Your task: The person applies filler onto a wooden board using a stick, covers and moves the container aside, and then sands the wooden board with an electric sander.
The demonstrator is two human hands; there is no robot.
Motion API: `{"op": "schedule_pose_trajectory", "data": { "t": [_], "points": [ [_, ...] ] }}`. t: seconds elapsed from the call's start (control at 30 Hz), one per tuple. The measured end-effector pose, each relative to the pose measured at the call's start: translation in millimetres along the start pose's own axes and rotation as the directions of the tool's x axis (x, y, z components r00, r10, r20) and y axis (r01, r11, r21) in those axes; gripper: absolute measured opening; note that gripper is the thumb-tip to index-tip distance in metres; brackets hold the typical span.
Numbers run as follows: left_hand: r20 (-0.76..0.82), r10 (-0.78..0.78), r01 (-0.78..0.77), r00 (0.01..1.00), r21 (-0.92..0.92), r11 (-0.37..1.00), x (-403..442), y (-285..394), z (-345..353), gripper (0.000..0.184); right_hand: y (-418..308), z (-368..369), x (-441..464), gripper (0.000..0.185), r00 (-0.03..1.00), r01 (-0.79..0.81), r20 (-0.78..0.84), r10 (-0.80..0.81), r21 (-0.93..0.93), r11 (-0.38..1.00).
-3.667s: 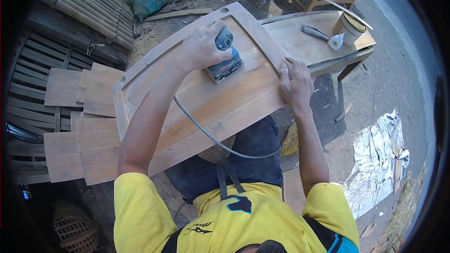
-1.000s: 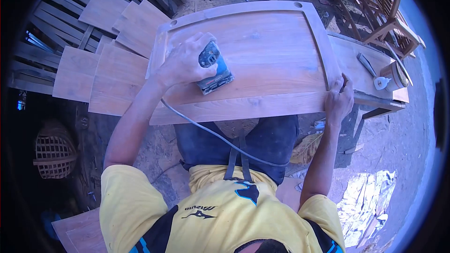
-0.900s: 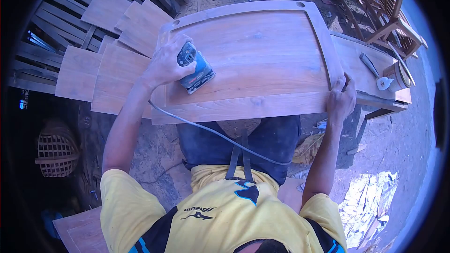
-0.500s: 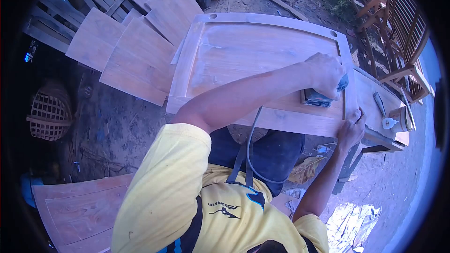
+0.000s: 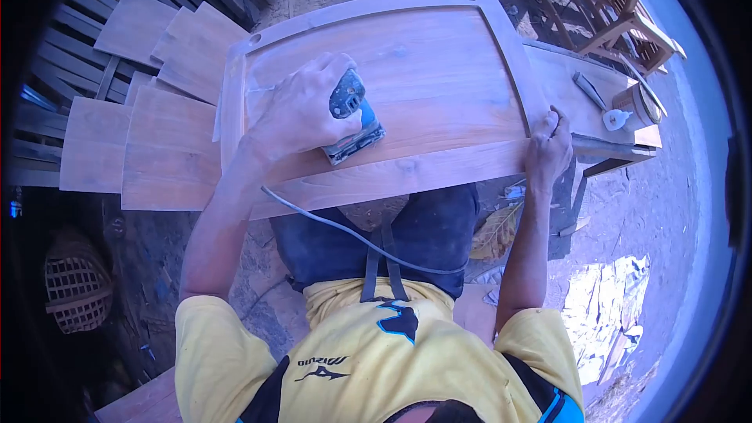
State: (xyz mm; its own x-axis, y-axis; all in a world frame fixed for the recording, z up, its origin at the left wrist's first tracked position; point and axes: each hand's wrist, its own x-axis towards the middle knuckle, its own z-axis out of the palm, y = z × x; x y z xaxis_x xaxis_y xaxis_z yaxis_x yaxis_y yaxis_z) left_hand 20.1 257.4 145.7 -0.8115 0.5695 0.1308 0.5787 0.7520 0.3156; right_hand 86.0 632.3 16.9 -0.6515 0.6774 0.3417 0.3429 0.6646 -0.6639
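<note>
A framed wooden cabinet door (image 5: 392,181) with a recessed middle and two round holes along its far rail lies in front of my lap. My left hand (image 5: 301,106) is wrapped around an electric sander (image 5: 354,141), whose base rests on the recessed panel at the near left. The palm and fingers cover part of the sander's body. At the door's near right corner, my right hand (image 5: 551,150) grips the edge with curled fingers. A grey cord (image 5: 337,225) loops below the near rail and across my lap.
Several loose wooden panels (image 5: 168,145) overlap at the left. A bench (image 5: 583,98) on the right carries a brush-like tool (image 5: 589,90), a small white bottle (image 5: 616,119) and a tub (image 5: 638,103). Slatted wooden chairs (image 5: 619,23) stand behind it. A woven basket (image 5: 78,290) sits lower left.
My left hand has moved the sander from the right side of the recessed panel to its near left. My right hand stays at the same corner. The camera view has shifted.
</note>
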Motion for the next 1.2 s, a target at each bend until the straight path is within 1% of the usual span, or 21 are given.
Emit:
{"op": "schedule_pose_trajectory", "data": {
  "t": [0.03,0.07,0.17,0.23,0.27,0.37,0.43,0.47,0.53,0.57,0.63,0.67,0.7,0.77,0.83,0.9,1.0,1.07,1.1,1.17,1.2],
  "points": [
    [-0.005,-0.014,0.014,1.000,0.015,1.000,8,7,5,0.060,-1,-1,-1,0.037,1.000,0.005,0.001,-0.005,0.032,0.999],
    [0.000,0.017,-0.017,1.000,0.004,1.000,21,18,12,0.060,-1,0,0,0.037,1.000,0.013,0.005,-0.014,0.071,0.997],
    [0.008,0.130,-0.130,0.991,-0.024,0.991,63,68,38,0.061,6,3,2,0.036,1.000,0.017,0.011,-0.017,0.071,0.997],
    [0.079,0.180,-0.182,0.980,0.016,0.983,93,98,51,0.065,3,0,0,0.036,1.000,0.005,0.008,-0.006,0.081,0.997],
    [0.079,0.195,-0.197,0.978,0.013,0.980,106,108,59,0.065,2,-1,1,0.036,1.000,0.003,0.018,-0.004,0.095,0.995],
    [0.058,0.269,-0.267,0.962,-0.038,0.963,138,130,75,0.068,5,-1,4,0.036,1.000,0.014,-0.006,-0.013,0.072,0.997],
    [0.145,0.260,-0.258,0.955,-0.033,0.966,148,142,74,0.071,6,-1,2,0.036,1.000,0.011,0.005,-0.011,0.065,0.998],
    [0.142,0.254,-0.252,0.957,-0.033,0.967,152,145,77,0.071,7,-1,2,0.036,1.000,0.011,0.004,-0.012,0.070,0.997],
    [0.112,0.311,-0.307,0.944,-0.050,0.950,157,144,81,0.072,6,1,4,0.036,0.999,0.027,0.017,-0.028,0.083,0.996],
    [0.108,0.295,-0.291,0.949,-0.046,0.955,156,141,83,0.072,6,0,4,0.037,1.000,0.028,0.001,-0.028,0.079,0.996],
    [0.089,0.337,-0.332,0.937,-0.067,0.941,150,133,80,0.072,6,0,3,0.038,0.999,0.043,0.006,-0.043,0.084,0.996],
    [0.085,0.314,-0.310,0.946,-0.061,0.949,144,125,78,0.072,6,1,4,0.039,1.000,0.018,0.001,-0.018,0.067,0.998],
    [0.120,0.297,-0.292,0.948,-0.056,0.955,134,116,72,0.071,6,1,4,0.040,1.000,-0.009,-0.003,0.009,0.049,0.999],
    [0.157,0.256,-0.253,0.954,-0.040,0.967,108,96,57,0.069,7,3,5,0.041,1.000,0.005,0.004,-0.005,0.051,0.999],
    [0.108,0.214,-0.217,0.971,0.018,0.976,74,75,39,0.065,7,2,4,0.042,1.000,0.007,-0.007,-0.007,0.038,0.999],
    [0.073,0.136,-0.136,0.988,-0.005,0.991,42,46,27,0.060,7,2,3,0.042,1.000,0.009,0.001,-0.009,0.055,0.998],
    [0.087,0.065,-0.064,0.994,-0.015,0.998,-1,7,-3,0.058,5,1,2,0.042,1.000,0.000,0.016,-0.001,0.076,0.997],
    [0.055,-0.019,0.020,0.998,-0.023,1.000,-24,-17,-17,0.058,5,2,3,0.040,0.999,0.013,-0.030,-0.011,0.066,0.998],
    [0.050,-0.024,0.025,0.998,-0.016,1.000,-34,-30,-23,0.058,3,1,2,0.040,1.000,0.010,-0.022,-0.008,0.078,0.997],
    [-0.070,-0.007,0.013,0.998,0.083,0.997,-45,-50,-27,0.058,3,1,2,0.041,1.000,0.004,-0.010,-0.004,0.059,0.998],
    [-0.073,-0.011,0.017,0.997,0.084,0.996,-43,-52,-24,0.058,4,1,2,0.042,1.000,0.001,0.006,-0.001,0.035,0.999]
  ]
}}
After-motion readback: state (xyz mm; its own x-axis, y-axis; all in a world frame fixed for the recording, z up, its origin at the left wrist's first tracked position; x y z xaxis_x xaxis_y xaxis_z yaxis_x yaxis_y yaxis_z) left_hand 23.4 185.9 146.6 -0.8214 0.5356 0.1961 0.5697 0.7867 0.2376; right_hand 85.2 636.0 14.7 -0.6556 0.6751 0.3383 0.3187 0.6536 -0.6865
